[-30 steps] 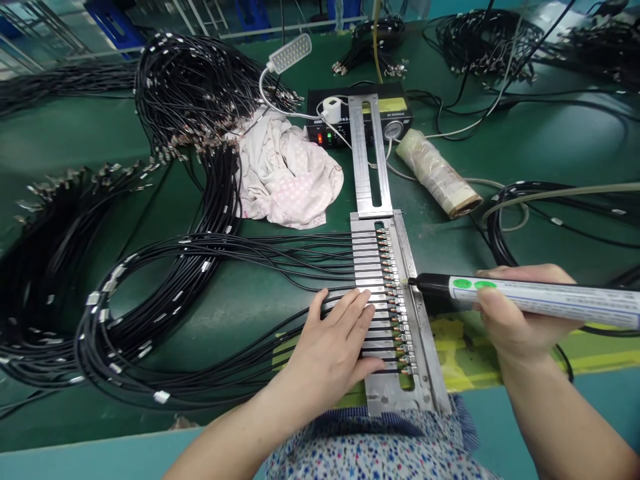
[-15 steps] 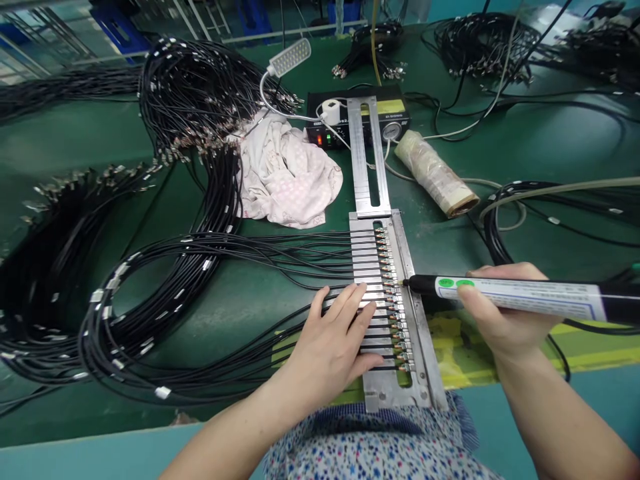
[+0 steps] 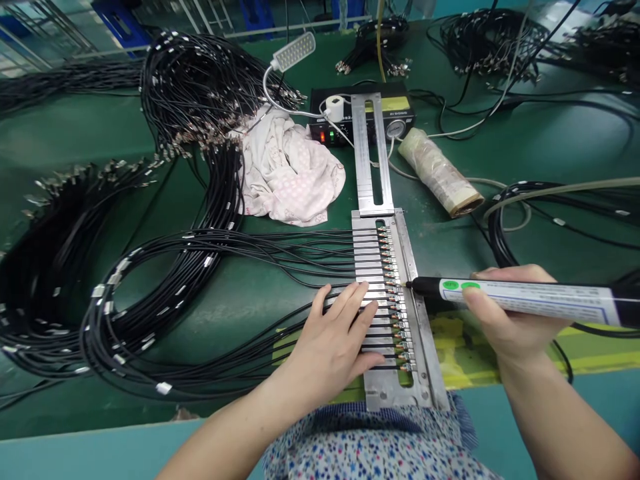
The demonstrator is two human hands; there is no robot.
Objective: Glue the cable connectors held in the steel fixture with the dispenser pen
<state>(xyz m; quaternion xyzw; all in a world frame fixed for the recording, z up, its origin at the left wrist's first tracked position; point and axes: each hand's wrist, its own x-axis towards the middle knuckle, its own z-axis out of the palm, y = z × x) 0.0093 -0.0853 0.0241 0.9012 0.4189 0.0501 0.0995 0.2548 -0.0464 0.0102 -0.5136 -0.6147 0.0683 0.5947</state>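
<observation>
A metal fixture plate (image 3: 385, 393) lies before me, with a row of black cables (image 3: 295, 257) in its slots. Their small metal connectors (image 3: 400, 317) line up along its right side. My left hand (image 3: 333, 333) rests palm down over the cables and the plate's left edge, fingers stretched and a little apart. My right hand (image 3: 517, 317) grips a thick black glue syringe (image 3: 540, 300) with a white label and green stickers. Held nearly level, it points left, its thin tip at a connector near the middle of the row. Whether the tip touches is too small to tell.
Bundled cables (image 3: 200, 87) cover the left of the green table (image 3: 280, 307). Behind the fixture stand a black control box (image 3: 363, 120) with a gauge, a gooseneck lamp (image 3: 295, 52) and a crumpled cloth (image 3: 295, 173). A wrapped roll (image 3: 440, 173) and hoses lie right.
The whole view has shifted slightly. Both hands stay where they were against the fixture, and the syringe tip remains around the same spot in the row.
</observation>
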